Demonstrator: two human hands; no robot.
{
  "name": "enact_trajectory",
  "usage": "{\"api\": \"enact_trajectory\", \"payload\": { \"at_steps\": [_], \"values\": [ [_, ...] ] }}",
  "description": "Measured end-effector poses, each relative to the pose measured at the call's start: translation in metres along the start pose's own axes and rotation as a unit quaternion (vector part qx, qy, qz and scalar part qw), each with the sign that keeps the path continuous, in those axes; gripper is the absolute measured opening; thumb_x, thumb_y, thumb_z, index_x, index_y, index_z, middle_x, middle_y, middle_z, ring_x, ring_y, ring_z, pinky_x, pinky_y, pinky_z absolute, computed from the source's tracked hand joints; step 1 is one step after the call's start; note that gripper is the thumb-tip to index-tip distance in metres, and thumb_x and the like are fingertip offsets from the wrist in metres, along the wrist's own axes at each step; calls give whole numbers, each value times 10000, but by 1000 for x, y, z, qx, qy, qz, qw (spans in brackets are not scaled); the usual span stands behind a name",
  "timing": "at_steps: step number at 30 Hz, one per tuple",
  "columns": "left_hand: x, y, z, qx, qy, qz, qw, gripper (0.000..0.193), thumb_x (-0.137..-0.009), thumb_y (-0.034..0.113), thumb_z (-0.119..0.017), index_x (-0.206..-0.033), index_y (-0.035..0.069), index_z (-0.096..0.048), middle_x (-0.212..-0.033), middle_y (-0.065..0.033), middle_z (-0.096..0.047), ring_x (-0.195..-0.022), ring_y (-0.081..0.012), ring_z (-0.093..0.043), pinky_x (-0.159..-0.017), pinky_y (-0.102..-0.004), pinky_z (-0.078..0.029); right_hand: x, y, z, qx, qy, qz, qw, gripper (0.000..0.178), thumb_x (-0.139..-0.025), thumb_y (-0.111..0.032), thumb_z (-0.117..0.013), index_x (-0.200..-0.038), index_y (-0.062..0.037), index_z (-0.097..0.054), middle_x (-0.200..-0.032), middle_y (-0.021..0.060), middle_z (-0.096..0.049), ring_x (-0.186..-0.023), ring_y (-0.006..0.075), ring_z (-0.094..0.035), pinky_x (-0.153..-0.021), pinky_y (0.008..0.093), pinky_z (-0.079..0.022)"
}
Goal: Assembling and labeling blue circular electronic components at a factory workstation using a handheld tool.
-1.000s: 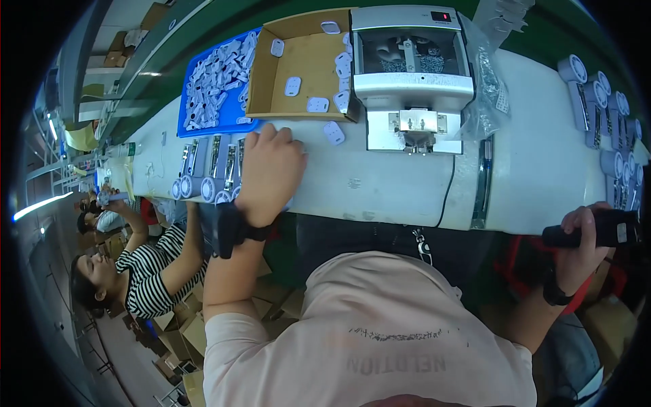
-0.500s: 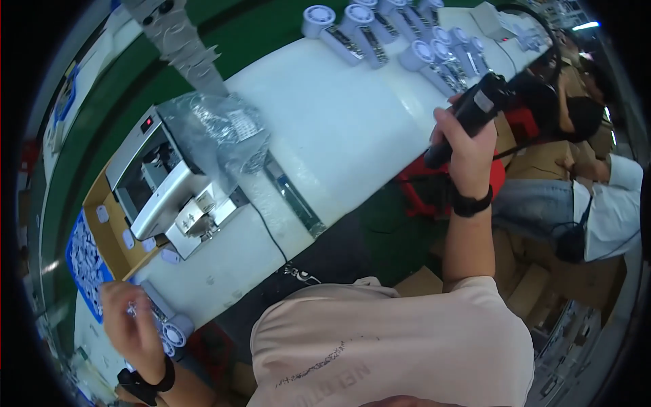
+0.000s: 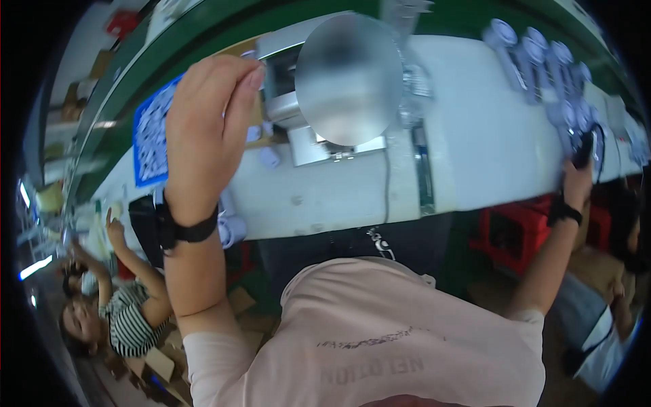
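My left hand (image 3: 207, 125) is raised in front of the silver machine (image 3: 285, 112), thumb and fingertips pressed together; anything between them is too small to make out. A round blurred patch covers much of the machine. At the far right, my right hand (image 3: 576, 182) is wrapped round a black corded electric screwdriver (image 3: 583, 150). Its body is beside lavender handheld units (image 3: 568, 112) with round heads, resembling small fans. More of these units (image 3: 536, 51) lie in rows, handles towards me, on the white tabletop (image 3: 475, 129).
A blue tray (image 3: 139, 152) of small lavender parts is left of the machine. Loose lavender caps (image 3: 269, 157) lie near it. Clear plastic wrapping (image 3: 415, 88) is beside the machine. Red stools (image 3: 512, 234) stand below the table. Other people are at both sides.
My left hand has risen from the table's left end to in front of the machine. The view has turned left. My right hand still holds the screwdriver, now beside the lavender units.
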State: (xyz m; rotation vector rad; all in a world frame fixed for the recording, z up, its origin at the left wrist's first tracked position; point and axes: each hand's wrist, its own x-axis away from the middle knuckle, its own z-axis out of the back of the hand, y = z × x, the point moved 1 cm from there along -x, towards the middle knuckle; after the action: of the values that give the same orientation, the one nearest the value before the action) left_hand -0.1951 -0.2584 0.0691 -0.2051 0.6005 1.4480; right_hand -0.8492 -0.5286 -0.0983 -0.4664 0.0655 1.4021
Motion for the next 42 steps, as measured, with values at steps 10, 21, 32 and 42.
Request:
{"api": "enact_trajectory", "payload": {
  "at_steps": [10,21,32,42],
  "values": [
    [120,-12,-9,-79,-155,130,976,267,-880,103,-700,-1145,68,-705,-941,-138,-672,-916,-322,-674,-793,-434,-539,-16,36,-19,-81,-77,0,994,590,-889,-269,-804,-1380,-18,-594,-1147,130,-734,-983,237,-701,-831,357,-549],
    [126,-36,-59,-183,-278,6,943,234,-881,95,-585,-1105,71,-652,-908,-104,-664,-921,-293,-688,-775,-415,-571,109,-170,120,-310,-51,131,940,448,-857,-48,-847,-1254,-8,-644,-1109,30,-675,-942,130,-628,-829,300,-534],
    [127,-6,-29,-163,-246,29,955,250,-886,11,-615,-1128,20,-675,-994,-142,-672,-960,-315,-687,-812,-394,-583,239,-347,106,-480,-303,363,739,555,-746,43,-859,-1236,-36,-610,-1106,78,-677,-946,128,-646,-803,299,-545],
    [116,77,-16,381,-22,178,907,337,-850,-24,-765,-1181,40,-754,-1183,-141,-663,-994,-245,-641,-906,-325,-525,266,-380,89,-507,-482,218,680,519,-767,29,-834,-1236,-27,-618,-1140,39,-672,-953,107,-647,-799,280,-548]
  ]
}}
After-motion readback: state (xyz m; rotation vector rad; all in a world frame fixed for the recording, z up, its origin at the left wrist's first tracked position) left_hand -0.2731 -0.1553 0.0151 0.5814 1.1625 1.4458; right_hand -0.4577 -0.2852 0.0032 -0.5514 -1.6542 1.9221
